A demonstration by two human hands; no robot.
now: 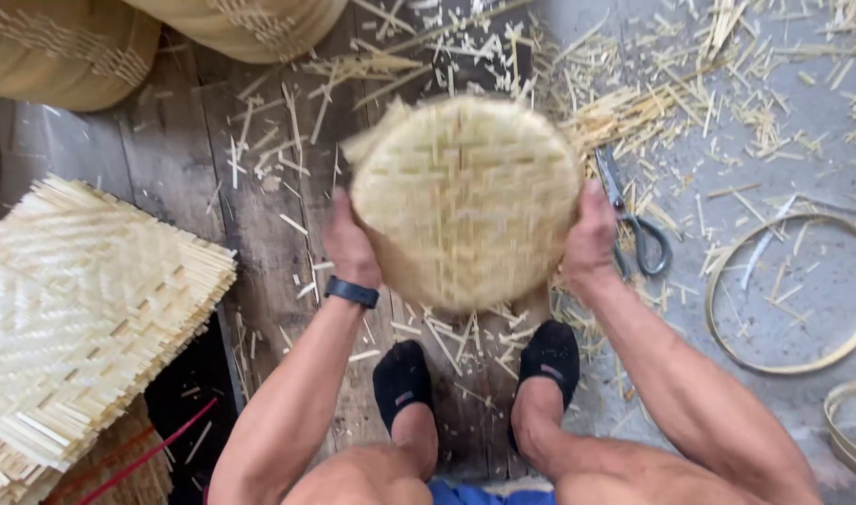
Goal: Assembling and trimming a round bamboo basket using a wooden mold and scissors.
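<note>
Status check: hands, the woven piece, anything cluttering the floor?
Left hand and right hand grip the round woven basket by opposite edges. Scissors beside the right hand. Bamboo hoop and loose strips around.

Dark, worn wooden planks (180, 159) on the left, grey concrete floor (802, 122) on the right, both littered with pale bamboo slivers (624, 112). Stacked woven mats (82, 309) near left, finished baskets (63, 51) far left, bamboo hoops (793, 365) right. Soft, even daylight.

pale-yellow woven basket (465, 201), black socks (402, 374) — black wristband (351, 293)
</note>
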